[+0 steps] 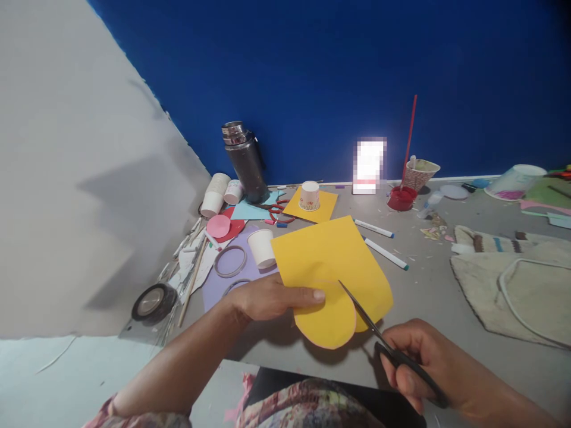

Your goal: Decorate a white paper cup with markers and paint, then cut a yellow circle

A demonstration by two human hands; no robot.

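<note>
A sheet of yellow paper (330,249) is held above the table by my left hand (272,297), with the thumb on top and the other fingers hidden beneath. A rounded, partly cut-out shape (328,321) hangs at its near side, its curved edge facing me. My right hand (414,362) grips black-handled scissors (366,315). Their blades lie at the paper along the right side of the curve, the tip near the uncut part of the outline.
Left of the paper are a white paper cup (262,248), purple paper (209,291), a tape roll (154,301) and a dark flask (245,163). Markers (386,254) lie behind the sheet. At right are a cloth bag (504,291) and a red pot (401,199).
</note>
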